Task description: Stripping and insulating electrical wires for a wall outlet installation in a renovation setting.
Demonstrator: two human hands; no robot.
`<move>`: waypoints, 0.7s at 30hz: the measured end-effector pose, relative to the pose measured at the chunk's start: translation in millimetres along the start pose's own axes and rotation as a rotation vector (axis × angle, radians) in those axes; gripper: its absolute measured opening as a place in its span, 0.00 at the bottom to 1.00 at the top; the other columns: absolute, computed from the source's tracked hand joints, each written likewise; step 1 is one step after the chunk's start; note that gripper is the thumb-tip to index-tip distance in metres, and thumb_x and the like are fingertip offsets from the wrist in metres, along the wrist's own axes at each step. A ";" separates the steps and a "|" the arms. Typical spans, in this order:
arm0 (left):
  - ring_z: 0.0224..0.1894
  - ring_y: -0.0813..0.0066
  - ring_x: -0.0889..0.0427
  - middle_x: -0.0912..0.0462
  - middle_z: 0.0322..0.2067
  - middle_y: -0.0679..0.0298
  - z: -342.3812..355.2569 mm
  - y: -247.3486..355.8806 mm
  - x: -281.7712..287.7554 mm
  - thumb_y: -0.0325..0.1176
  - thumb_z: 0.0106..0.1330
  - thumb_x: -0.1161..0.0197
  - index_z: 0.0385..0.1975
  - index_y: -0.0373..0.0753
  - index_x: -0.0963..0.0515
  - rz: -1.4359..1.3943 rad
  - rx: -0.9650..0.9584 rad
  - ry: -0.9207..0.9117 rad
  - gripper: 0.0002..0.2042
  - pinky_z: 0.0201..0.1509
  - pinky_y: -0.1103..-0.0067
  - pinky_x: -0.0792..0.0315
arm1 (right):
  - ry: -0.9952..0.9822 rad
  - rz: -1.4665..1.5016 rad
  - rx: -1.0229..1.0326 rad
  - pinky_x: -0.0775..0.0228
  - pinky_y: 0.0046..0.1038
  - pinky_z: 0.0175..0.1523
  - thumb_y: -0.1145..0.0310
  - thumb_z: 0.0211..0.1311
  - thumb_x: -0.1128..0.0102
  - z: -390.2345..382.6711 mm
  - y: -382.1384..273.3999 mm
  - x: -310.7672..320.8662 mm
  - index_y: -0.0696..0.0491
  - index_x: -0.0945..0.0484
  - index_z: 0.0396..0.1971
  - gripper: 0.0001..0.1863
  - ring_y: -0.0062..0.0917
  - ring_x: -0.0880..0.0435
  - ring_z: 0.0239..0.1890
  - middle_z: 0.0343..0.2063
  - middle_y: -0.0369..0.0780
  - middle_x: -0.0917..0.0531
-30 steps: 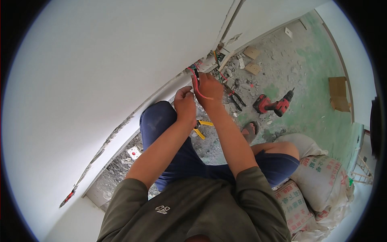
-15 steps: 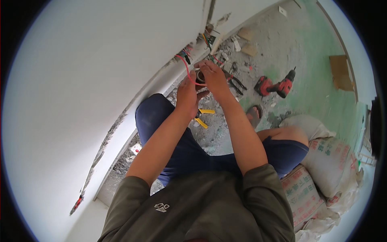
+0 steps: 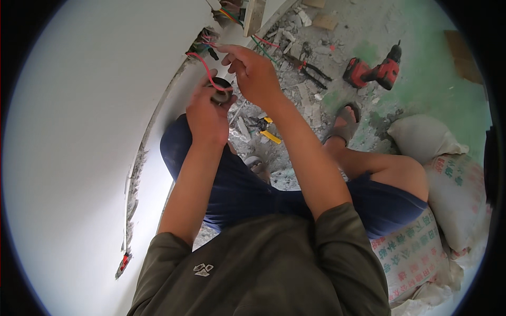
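My left hand [image 3: 205, 113] is closed round a dark roll of tape [image 3: 222, 85], with a red wire [image 3: 204, 66] lying across it. My right hand [image 3: 255, 76] is raised just above and right of the roll, fingers apart and loosely curled, nothing visible in them. Its fingertips are near thin wires and a short black piece [image 3: 212, 54] at a rough opening [image 3: 203, 36] in the white wall. More coloured wires [image 3: 233, 17] emerge farther along it. Below my hands, a yellow-handled tool [image 3: 270, 136] lies in the rubble; black-handled pliers [image 3: 311, 71] lie to the right.
A red cordless drill [image 3: 385, 73] stands on the dusty floor at the right. Full sacks [image 3: 450, 205] are piled by my right knee. Cardboard [image 3: 461, 58] lies at the far right. A chased groove [image 3: 138, 184] runs down the wall on the left. My sandalled foot [image 3: 345, 124] rests among debris.
The tape roll, unseen in the earliest frame, is now in my left hand. My right hand has lifted off it toward the wall opening. My head's view has shifted.
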State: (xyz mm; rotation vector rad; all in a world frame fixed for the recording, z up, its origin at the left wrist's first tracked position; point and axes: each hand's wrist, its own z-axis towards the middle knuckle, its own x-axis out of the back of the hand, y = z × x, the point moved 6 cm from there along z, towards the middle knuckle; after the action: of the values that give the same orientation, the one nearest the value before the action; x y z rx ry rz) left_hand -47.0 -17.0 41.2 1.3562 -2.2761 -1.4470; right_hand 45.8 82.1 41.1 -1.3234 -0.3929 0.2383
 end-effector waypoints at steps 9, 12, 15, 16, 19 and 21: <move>0.20 0.76 0.37 0.34 0.19 0.67 -13.0 29.7 -13.7 0.40 0.66 0.53 0.49 0.29 0.27 0.048 0.085 -0.120 0.21 0.28 0.76 0.39 | -0.362 0.795 -0.743 0.36 0.19 0.29 0.64 0.67 0.47 -2.8 46.0 -25.3 0.59 0.20 0.41 0.14 0.15 0.27 0.24 0.26 0.34 0.19; 0.17 0.79 0.40 0.37 0.17 0.70 -8.7 31.6 -16.7 0.44 0.69 0.52 0.42 0.31 0.26 0.230 0.120 -0.141 0.19 0.25 0.79 0.43 | -0.295 1.012 -0.806 0.36 0.19 0.30 0.62 0.66 0.45 -3.3 50.8 -43.0 0.59 0.20 0.42 0.15 0.15 0.26 0.26 0.28 0.33 0.19; 0.16 0.79 0.39 0.38 0.15 0.69 -7.0 32.5 -21.8 0.44 0.67 0.48 0.33 0.34 0.26 0.119 0.201 -0.282 0.16 0.25 0.77 0.41 | -0.275 1.264 -0.834 0.36 0.19 0.30 0.62 0.66 0.45 -4.6 52.5 -49.3 0.60 0.21 0.42 0.16 0.15 0.27 0.25 0.27 0.33 0.21; 0.16 0.79 0.39 0.38 0.15 0.69 -5.9 34.2 -22.8 0.44 0.67 0.48 0.33 0.34 0.26 0.123 0.198 -0.278 0.16 0.25 0.77 0.41 | -0.278 1.269 -0.834 0.36 0.19 0.30 0.62 0.66 0.45 -4.9 55.7 -48.4 0.60 0.21 0.42 0.16 0.15 0.27 0.25 0.27 0.33 0.21; 0.16 0.79 0.39 0.39 0.14 0.70 -3.1 39.7 -24.1 0.44 0.67 0.47 0.25 0.37 0.29 0.099 0.194 -0.251 0.16 0.24 0.78 0.41 | -0.319 1.304 -0.854 0.34 0.19 0.30 0.62 0.66 0.44 -3.7 58.7 -49.2 0.59 0.20 0.39 0.14 0.16 0.26 0.24 0.26 0.34 0.21; 0.16 0.78 0.39 0.40 0.14 0.70 -2.0 43.9 -22.8 0.44 0.67 0.47 0.23 0.38 0.30 0.092 0.197 -0.261 0.16 0.24 0.78 0.41 | -0.362 1.137 -0.797 0.35 0.19 0.29 0.63 0.66 0.45 0.2 54.8 -49.7 0.60 0.20 0.35 0.14 0.16 0.28 0.23 0.23 0.34 0.22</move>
State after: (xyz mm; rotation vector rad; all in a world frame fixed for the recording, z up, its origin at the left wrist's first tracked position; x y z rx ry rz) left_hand -59.5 4.6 84.0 1.1480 -2.6686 -1.4805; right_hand 3.4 75.9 -19.1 -2.1978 0.0383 1.3933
